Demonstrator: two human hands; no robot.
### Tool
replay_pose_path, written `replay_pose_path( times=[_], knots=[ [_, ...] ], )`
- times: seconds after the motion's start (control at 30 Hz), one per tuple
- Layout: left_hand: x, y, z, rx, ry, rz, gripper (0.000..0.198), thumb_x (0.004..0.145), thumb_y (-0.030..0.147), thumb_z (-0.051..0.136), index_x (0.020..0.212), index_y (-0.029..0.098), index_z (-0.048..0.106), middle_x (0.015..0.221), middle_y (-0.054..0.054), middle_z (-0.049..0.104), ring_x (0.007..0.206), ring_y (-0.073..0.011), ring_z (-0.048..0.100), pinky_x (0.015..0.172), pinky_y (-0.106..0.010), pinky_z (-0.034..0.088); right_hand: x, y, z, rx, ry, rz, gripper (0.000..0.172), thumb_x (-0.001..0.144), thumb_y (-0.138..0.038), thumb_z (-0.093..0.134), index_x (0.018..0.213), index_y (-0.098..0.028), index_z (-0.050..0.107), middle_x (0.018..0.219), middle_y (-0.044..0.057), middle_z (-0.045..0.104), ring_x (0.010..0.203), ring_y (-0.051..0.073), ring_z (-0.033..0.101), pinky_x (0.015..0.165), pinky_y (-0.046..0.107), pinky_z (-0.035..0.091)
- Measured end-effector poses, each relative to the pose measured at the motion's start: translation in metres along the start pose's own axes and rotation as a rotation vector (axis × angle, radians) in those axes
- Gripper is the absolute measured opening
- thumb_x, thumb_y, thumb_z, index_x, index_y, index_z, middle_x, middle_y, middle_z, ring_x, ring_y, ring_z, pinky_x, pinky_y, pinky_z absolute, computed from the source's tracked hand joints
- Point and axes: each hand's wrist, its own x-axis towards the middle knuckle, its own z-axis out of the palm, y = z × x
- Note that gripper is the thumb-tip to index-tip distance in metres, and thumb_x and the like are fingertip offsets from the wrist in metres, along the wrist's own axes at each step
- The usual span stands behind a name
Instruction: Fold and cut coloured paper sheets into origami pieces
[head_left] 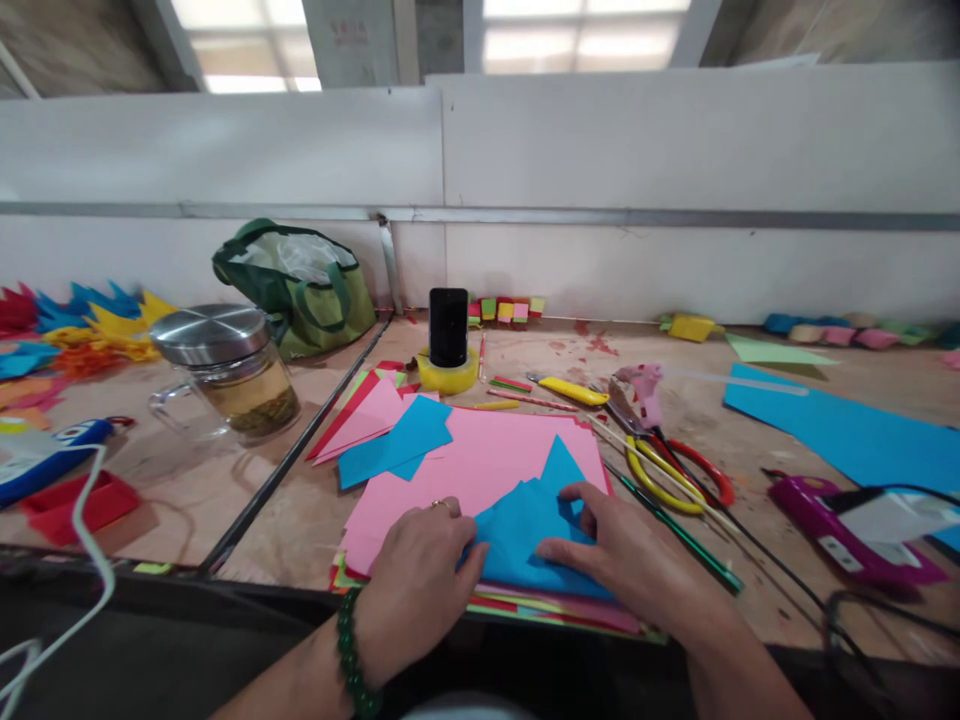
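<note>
A folded sheet of blue paper lies in front of me, with a pointed flap standing up at its far right. My left hand, wearing a ring and a green bead bracelet, has its curled fingers and thumb at the sheet's left edge. At the right side, my right hand grips the same sheet, thumb on top and index finger by the flap. Underneath is a stack of pink paper with other colours along its edges. Blue paper pieces rest on the stack's far left corner.
Scissors, a yellow cutter, a pink glue gun and a green pencil lie to the right. A purple power strip is farther right. A phone stands on a tape roll. Left is a glass tea jar.
</note>
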Motion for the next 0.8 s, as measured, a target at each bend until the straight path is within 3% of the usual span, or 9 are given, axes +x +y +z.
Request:
replay_pose_path(
  times=[0.1,0.17,0.27,0.37,0.47,0.6,0.7,0.8],
  knots=[
    [0.0,0.001,-0.002,-0.052,0.017,0.001,0.02,0.092,0.032,0.05,0.082,0.019,0.062,0.087,-0.004,0.061,0.081,-0.0219,0.059,0.073,-0.035,0.044,0.0,-0.001,-0.001,0.014,-0.058,-0.022,0.041,0.07,-0.057,0.069,0.093,-0.024,0.064,0.073,0.002,0.066,0.069,0.021,0.061,0.06,0.029,0.04],
    [0.003,0.0,-0.003,-0.116,0.05,0.03,0.022,0.089,0.039,0.057,0.098,0.02,0.062,0.098,-0.006,0.06,0.092,-0.0235,0.058,0.081,-0.037,0.045,-0.001,0.0,0.001,0.058,-0.084,-0.067,0.028,0.072,-0.047,0.069,0.088,-0.025,0.063,0.069,-0.001,0.064,0.065,0.018,0.059,0.057,0.027,0.038],
    [0.015,0.0,-0.005,-0.195,0.044,0.113,0.061,0.078,0.052,0.068,0.127,0.019,0.051,0.116,-0.01,0.057,0.107,-0.0265,0.053,0.091,-0.039,0.043,-0.001,0.004,0.006,0.145,-0.081,-0.119,0.02,0.077,-0.036,0.066,0.093,-0.025,0.061,0.068,-0.004,0.061,0.062,0.015,0.056,0.055,0.026,0.037],
    [0.031,0.002,-0.007,-0.206,-0.027,0.115,0.082,0.071,0.057,0.072,0.136,0.014,0.043,0.119,-0.014,0.057,0.109,-0.0291,0.053,0.091,-0.04,0.044,0.0,0.01,0.011,0.235,-0.07,-0.153,0.021,0.08,-0.031,0.06,0.1,-0.024,0.06,0.068,-0.005,0.059,0.061,0.014,0.055,0.056,0.025,0.039],
    [0.043,0.006,-0.008,-0.242,-0.082,0.076,0.072,0.072,0.057,0.07,0.127,0.013,0.052,0.106,-0.011,0.064,0.098,-0.0279,0.059,0.079,-0.036,0.046,-0.001,0.015,0.014,0.293,-0.027,-0.172,0.025,0.08,-0.032,0.061,0.104,-0.024,0.06,0.069,-0.004,0.058,0.062,0.014,0.054,0.056,0.025,0.041],
    [0.049,0.009,-0.006,-0.322,-0.106,0.019,0.042,0.076,0.048,0.067,0.106,0.019,0.063,0.087,-0.003,0.068,0.08,-0.0213,0.061,0.065,-0.029,0.041,-0.002,0.018,0.014,0.325,0.015,-0.203,0.026,0.08,-0.032,0.062,0.105,-0.023,0.06,0.068,-0.004,0.058,0.064,0.015,0.055,0.058,0.026,0.043],
    [0.049,0.009,-0.003,-0.365,-0.086,0.023,0.019,0.079,0.038,0.063,0.082,0.019,0.065,0.075,0.0,0.064,0.071,-0.0174,0.057,0.061,-0.027,0.037,-0.004,0.018,0.013,0.323,0.028,-0.211,0.027,0.081,-0.031,0.061,0.106,-0.023,0.061,0.067,-0.004,0.058,0.063,0.015,0.056,0.058,0.026,0.045],
    [0.047,0.008,-0.004,-0.474,-0.006,0.051,0.015,0.08,0.03,0.062,0.072,0.018,0.062,0.074,0.0,0.061,0.071,-0.0155,0.054,0.063,-0.026,0.038,-0.006,0.017,0.011,0.311,0.078,-0.204,0.033,0.078,-0.034,0.065,0.109,-0.022,0.062,0.08,0.002,0.066,0.073,0.018,0.061,0.064,0.029,0.049]
  ],
)
